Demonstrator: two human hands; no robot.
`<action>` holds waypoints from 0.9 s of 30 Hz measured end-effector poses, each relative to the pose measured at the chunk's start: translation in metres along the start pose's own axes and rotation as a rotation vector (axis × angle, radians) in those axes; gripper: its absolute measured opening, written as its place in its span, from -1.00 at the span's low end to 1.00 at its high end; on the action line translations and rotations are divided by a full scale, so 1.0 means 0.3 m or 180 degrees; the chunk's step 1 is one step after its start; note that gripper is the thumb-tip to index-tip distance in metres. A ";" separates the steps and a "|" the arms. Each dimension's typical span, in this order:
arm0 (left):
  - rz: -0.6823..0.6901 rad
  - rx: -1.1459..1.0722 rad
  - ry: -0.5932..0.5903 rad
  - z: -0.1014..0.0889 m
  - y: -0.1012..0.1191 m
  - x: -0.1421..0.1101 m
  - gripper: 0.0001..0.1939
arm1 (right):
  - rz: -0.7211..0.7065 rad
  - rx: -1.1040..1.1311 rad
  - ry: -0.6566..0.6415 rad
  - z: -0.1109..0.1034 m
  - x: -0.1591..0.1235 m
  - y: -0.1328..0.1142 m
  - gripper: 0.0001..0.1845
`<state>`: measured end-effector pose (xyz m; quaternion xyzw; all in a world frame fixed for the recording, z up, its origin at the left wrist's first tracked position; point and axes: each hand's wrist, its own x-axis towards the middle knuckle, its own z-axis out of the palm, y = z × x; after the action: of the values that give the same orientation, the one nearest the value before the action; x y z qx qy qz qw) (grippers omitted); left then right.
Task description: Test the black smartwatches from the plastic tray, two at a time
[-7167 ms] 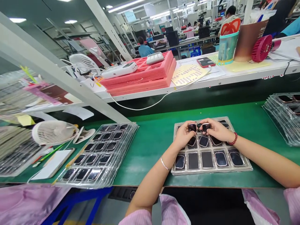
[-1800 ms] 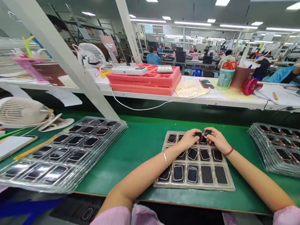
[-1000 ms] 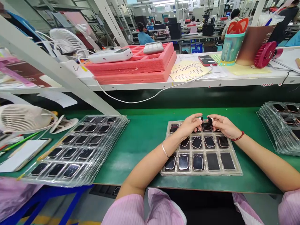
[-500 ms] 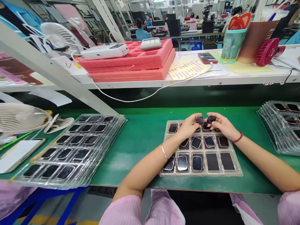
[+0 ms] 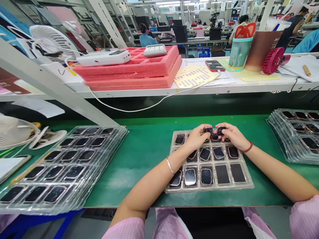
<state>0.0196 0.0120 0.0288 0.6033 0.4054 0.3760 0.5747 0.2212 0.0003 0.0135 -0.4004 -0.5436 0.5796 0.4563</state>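
Observation:
A clear plastic tray (image 5: 245,184) with pockets lies on the green belt in front of me. Most pockets hold small dark-screened watch bodies (image 5: 205,176); two pockets at the near right are bare. My left hand (image 5: 196,139) pinches one watch body (image 5: 208,130) above the tray's far row. My right hand (image 5: 231,136) pinches another watch body (image 5: 220,130) right beside it. Both pieces face up, almost touching each other.
A stack of filled trays (image 5: 62,166) lies at the left, another stack (image 5: 296,132) at the right. White fans (image 5: 15,131) stand far left. The shelf behind carries pink foam trays (image 5: 134,71), a phone (image 5: 214,65), cups (image 5: 238,51), a red fan (image 5: 272,60). Other workers sit far behind.
Both hands have stayed over the tray's far row with a watch body each; they turned the pieces on edge a second ago and now hold them face up again. The view shifted slightly.

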 end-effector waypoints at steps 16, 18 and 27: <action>0.0015 -0.0120 -0.0046 -0.009 -0.015 0.011 -0.76 | -0.0036 -0.0317 -0.0079 0.005 0.003 0.002 -0.73; 0.0005 -0.0048 -0.0037 -0.010 -0.013 0.009 -0.75 | -0.0023 -0.0326 -0.0095 0.005 0.004 0.001 -0.73; 0.0116 0.0075 -0.0089 -0.013 -0.012 0.005 -0.75 | -0.0068 -0.0248 -0.0047 0.004 0.010 0.018 -0.71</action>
<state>0.0165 0.0150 0.0256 0.6225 0.3907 0.3731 0.5662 0.2189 0.0029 0.0083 -0.4078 -0.5733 0.5561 0.4424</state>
